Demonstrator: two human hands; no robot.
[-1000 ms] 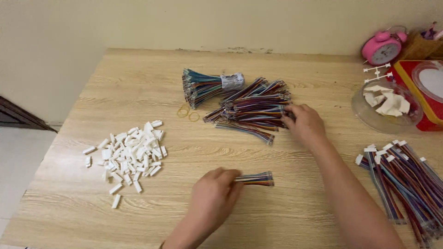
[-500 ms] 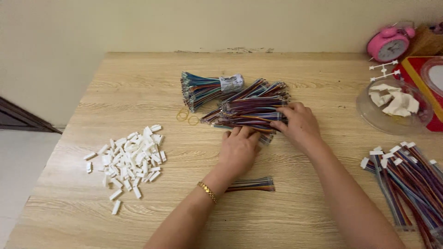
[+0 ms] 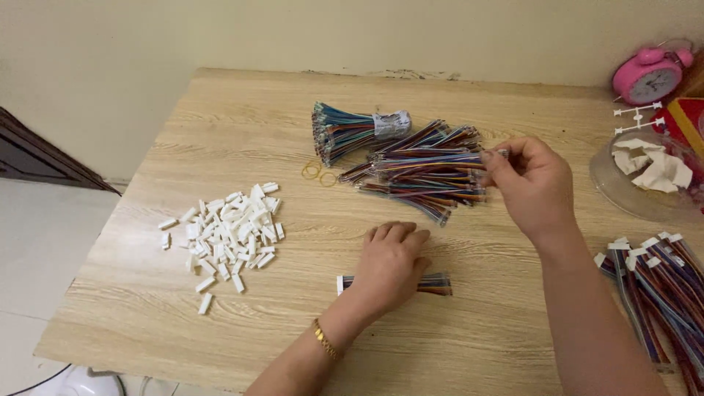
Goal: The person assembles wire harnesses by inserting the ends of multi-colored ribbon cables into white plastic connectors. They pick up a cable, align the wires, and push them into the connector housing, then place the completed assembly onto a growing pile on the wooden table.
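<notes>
Left hand [image 3: 392,265]: your palm lies flat on 1 short wire bundle [image 3: 434,284] at the table [image 3: 242,132] front.
Right hand [image 3: 529,183]: your fingertips pinch 1 wire strip [image 3: 440,155] above the loose wire pile [image 3: 425,180].

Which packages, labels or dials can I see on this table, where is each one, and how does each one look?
Label band: wrapped around the far wire bundle, silvery grey, crumpled.
Alarm clock: far right corner, round, pink, with a pale dial.
Clear plastic container: right edge, round, holding white pieces.
Red box: behind the container, only partly in view.
No screens or signs.
</notes>
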